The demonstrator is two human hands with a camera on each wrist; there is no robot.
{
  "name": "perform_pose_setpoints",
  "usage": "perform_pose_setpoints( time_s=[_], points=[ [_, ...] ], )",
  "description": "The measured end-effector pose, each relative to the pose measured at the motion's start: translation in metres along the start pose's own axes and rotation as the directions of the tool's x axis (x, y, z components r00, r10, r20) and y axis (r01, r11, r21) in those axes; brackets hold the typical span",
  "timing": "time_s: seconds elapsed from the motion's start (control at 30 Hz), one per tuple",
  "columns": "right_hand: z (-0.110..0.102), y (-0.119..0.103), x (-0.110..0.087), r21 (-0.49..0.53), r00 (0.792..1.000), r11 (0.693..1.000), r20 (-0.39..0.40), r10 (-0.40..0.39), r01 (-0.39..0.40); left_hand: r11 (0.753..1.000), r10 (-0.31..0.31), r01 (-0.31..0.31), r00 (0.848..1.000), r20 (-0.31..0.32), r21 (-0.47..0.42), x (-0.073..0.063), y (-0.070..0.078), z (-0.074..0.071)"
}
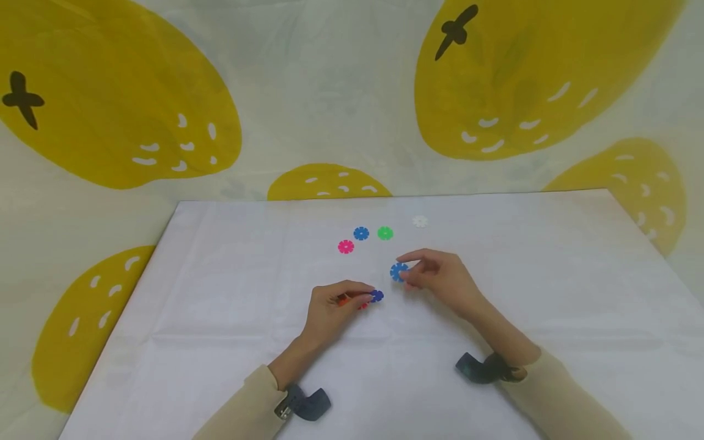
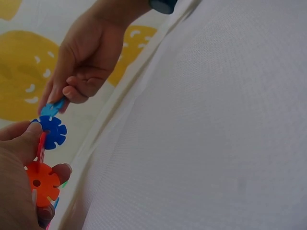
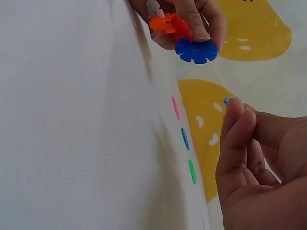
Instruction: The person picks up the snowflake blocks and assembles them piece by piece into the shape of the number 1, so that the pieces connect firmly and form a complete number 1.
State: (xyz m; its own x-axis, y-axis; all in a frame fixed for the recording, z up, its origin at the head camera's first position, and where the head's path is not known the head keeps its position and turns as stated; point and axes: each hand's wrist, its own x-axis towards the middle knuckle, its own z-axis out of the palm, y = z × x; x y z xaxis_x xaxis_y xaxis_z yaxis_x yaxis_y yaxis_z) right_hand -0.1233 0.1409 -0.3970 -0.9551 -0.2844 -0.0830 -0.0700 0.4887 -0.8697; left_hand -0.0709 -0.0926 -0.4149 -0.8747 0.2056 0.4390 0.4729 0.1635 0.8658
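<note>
My left hand [image 1: 330,308] grips a small chain of flower-shaped notched plastic discs over the table. Its thumb and forefinger pinch the dark blue disc [image 3: 196,51], which sticks out past the fingertips. A red disc [image 3: 180,28] joins that one to an orange disc [image 2: 44,184], and a greyish-white disc [image 3: 154,8] shows at the chain's far end. Just to the right, my right hand [image 1: 448,281] pinches a light blue disc [image 1: 398,272] between thumb and forefinger. In the left wrist view the light blue disc overlaps the dark blue one's edge; in the head view they stand apart.
Farther back on the white-covered table [image 1: 231,263] lie flat a pink disc [image 1: 346,247], a blue disc [image 1: 361,233], a green disc [image 1: 385,233] and a white disc [image 1: 420,221]. Behind the table hangs a pale cloth [image 1: 330,91] printed with yellow fruit shapes.
</note>
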Motion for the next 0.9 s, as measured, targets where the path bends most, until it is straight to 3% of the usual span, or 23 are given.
perform_pose_setpoints(
  time_s=[0.43,0.9],
  points=[
    [0.012,0.003,-0.012,0.143,0.997,0.989,0.074,0.023,-0.033,1.000,0.011,-0.011,1.000,-0.009,-0.006,0.000,-0.001,0.001],
    [0.016,-0.001,-0.016,0.181,0.993,0.983,0.114,0.019,-0.040,1.000,0.006,-0.006,1.000,-0.016,-0.015,0.003,0.001,0.000]
  ],
)
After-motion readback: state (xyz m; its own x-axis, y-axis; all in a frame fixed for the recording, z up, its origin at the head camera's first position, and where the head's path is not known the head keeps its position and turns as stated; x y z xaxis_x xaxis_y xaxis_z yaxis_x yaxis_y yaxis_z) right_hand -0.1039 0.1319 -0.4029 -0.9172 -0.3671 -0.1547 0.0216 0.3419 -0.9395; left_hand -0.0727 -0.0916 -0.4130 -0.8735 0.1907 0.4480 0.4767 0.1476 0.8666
